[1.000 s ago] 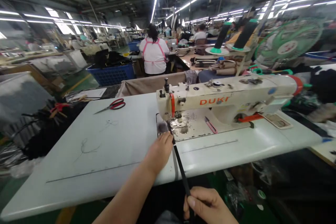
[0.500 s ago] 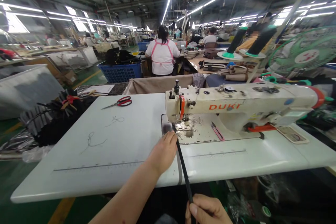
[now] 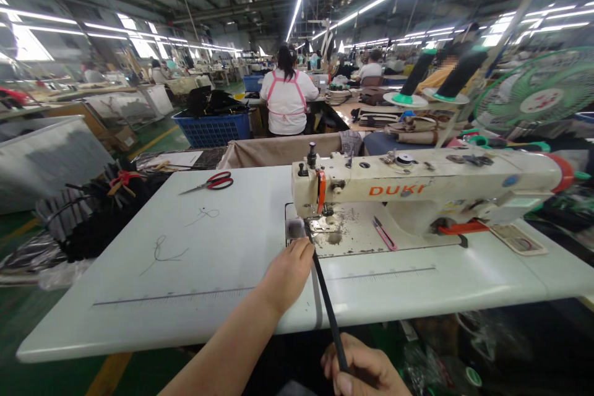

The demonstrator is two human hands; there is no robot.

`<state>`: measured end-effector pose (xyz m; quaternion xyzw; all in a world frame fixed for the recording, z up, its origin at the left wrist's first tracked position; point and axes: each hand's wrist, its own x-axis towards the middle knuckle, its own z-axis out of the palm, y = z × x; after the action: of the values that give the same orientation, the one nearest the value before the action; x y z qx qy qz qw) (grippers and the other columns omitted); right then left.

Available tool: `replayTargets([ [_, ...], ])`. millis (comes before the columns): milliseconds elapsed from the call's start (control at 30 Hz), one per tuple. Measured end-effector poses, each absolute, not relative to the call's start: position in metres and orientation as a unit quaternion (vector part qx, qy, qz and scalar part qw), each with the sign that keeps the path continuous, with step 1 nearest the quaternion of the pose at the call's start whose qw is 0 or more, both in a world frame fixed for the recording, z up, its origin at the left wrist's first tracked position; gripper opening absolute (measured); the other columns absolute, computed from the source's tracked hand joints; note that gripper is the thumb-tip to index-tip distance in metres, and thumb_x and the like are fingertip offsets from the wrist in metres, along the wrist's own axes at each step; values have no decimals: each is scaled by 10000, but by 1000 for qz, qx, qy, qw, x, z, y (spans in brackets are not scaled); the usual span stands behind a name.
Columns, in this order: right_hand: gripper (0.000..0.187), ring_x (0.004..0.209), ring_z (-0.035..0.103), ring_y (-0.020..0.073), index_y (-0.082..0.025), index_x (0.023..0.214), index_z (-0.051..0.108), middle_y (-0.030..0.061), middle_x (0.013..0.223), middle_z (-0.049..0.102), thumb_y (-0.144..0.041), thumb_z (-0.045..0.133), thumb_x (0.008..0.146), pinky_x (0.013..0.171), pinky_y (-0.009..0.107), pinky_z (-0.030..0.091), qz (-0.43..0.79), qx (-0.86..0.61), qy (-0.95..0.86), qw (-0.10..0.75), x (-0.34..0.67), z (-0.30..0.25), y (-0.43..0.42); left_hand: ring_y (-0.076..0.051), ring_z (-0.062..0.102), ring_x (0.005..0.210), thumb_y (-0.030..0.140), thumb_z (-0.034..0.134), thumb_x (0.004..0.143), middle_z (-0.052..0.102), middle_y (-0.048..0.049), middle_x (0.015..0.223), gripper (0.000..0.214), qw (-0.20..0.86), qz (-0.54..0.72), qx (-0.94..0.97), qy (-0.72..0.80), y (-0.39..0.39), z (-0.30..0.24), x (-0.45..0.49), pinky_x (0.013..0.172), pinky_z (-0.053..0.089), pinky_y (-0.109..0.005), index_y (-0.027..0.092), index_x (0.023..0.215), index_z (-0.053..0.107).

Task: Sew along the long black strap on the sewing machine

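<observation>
A narrow black strap (image 3: 328, 306) runs from under the needle area of the sewing machine (image 3: 394, 182) down over the table's front edge. My left hand (image 3: 290, 269) lies closed on the strap just in front of the needle plate (image 3: 323, 225), its fingertips pressed together at the strap's left side. Below the table edge my right hand (image 3: 362, 368) grips the strap's lower part between thumb and fingers. The strap stretches fairly straight between both hands. Its far end, near the presser foot, is partly hidden by my left fingers.
Red-handled scissors (image 3: 213, 182) and loose threads (image 3: 164, 253) lie on the white table (image 3: 223, 266). Pink thread snips (image 3: 384, 234) rest on the machine bed. Bundled black strips (image 3: 88, 216) are at the left, a green fan (image 3: 538, 99) at the right. A person (image 3: 288, 96) sits ahead, back turned.
My left hand has come slightly down and back from the needle, with the strap. My right hand has shifted a little along the strap, its fingers now wrapped differently.
</observation>
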<state>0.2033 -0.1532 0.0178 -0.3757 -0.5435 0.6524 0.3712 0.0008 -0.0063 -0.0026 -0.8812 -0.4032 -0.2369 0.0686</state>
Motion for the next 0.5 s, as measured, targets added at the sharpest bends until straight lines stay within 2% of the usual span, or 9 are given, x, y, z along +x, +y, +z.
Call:
replayTargets([
  [100,404,921,665,259,-212,811,758,87,919,711,-608,735,884,863,361,510,618,-386,-563,390,201,17,-149,-260,667,1254,96,466,1016,681,-132,1282,260,67,-241,-882,-399,-6,0,1,1113,562,-428,160,1232,595],
  [233,436,838,670,242,-199,807,752,78,853,730,-632,756,853,801,344,521,577,-454,-552,397,194,15,-143,-264,668,1244,94,458,1015,684,-131,1263,259,73,-245,-884,-392,-7,1,1,1119,559,-432,151,1233,585],
  [400,542,629,639,170,-184,1028,723,46,693,743,-697,727,854,622,264,470,684,-445,-433,384,183,20,-143,-252,671,1245,109,443,1019,684,-123,1271,275,57,-249,-880,-400,-7,3,1,1106,568,-437,188,1243,583],
  [500,513,619,619,157,-172,907,738,46,674,740,-684,725,865,632,266,459,682,-442,-450,371,183,24,-144,-254,664,1256,89,440,1008,685,-139,1273,286,67,-242,-884,-394,-7,3,1,1127,549,-424,162,1240,591],
])
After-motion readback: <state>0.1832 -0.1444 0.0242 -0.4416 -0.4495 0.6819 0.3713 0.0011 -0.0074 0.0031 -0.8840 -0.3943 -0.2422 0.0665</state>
